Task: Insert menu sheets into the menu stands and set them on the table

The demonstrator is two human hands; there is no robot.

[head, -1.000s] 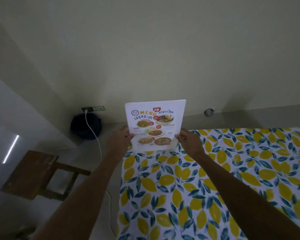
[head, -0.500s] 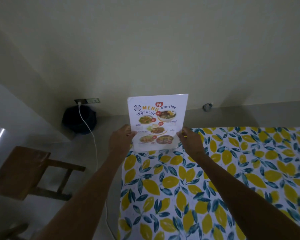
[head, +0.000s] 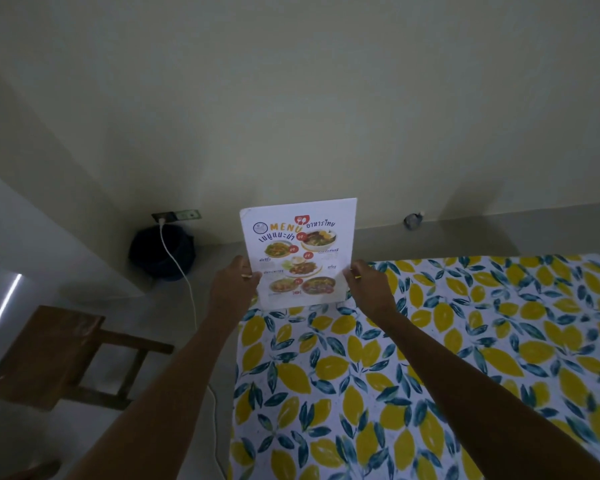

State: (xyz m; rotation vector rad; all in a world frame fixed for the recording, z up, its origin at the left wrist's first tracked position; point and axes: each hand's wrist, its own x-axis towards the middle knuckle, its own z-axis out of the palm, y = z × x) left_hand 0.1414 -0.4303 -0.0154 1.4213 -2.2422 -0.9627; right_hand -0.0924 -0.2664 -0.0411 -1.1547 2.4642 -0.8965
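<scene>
The menu sheet (head: 298, 252) is standing upright at the far left corner of the table (head: 465, 341), its printed face toward the camera and its lower edge just at the lemon-patterned cloth. Whether a clear stand already encloses it cannot be told; no stand edge shows plainly. Compared with a second ago, the sheet is sitting a little higher against the wall and its tilt is shifting slightly, while both hands are keeping the same hold. That suggests the person is squaring and settling it at the corner, not yet letting go.

The left hand (head: 234, 289) is pinching the sheet's left edge between thumb and fingers, and the right hand (head: 369, 289) is pinching the right edge likewise, both about midway down.

Beyond the table's left side, a wooden chair (head: 49, 355) is standing on the floor, and a dark bin (head: 161, 252) is sitting below a wall socket with a white cable (head: 181, 271) trailing down.
</scene>
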